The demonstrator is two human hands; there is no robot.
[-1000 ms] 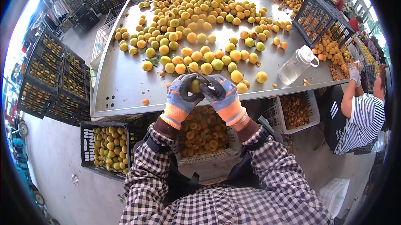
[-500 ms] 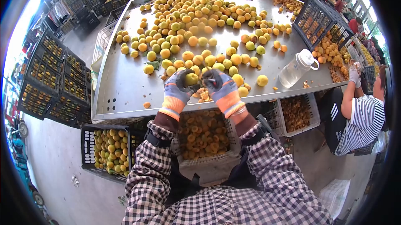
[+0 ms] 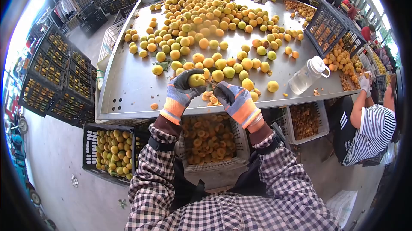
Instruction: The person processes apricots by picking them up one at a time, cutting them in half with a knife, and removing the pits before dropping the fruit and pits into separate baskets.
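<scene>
My left hand, in a grey and orange glove, holds a yellow-green fruit above the front part of the metal table. Close on its right, my right hand has its gloved fingers pinched together; a thin dark thing shows at the fingertips, too small to name. Between the hands, small orange pieces lie on the table. Many whole yellow and orange fruits are spread beyond my hands. Under the table edge, a crate of cut fruit stands in front of my body.
A water bottle stands on the table at right, near a tilted black crate. Below are a fruit crate at left and a white crate at right. A person in a striped shirt works at right; others sit across the table.
My right hand has moved slightly right and down, away from the fruit. My left hand has turned, showing more of the fruit. The whole view has shifted a little.
</scene>
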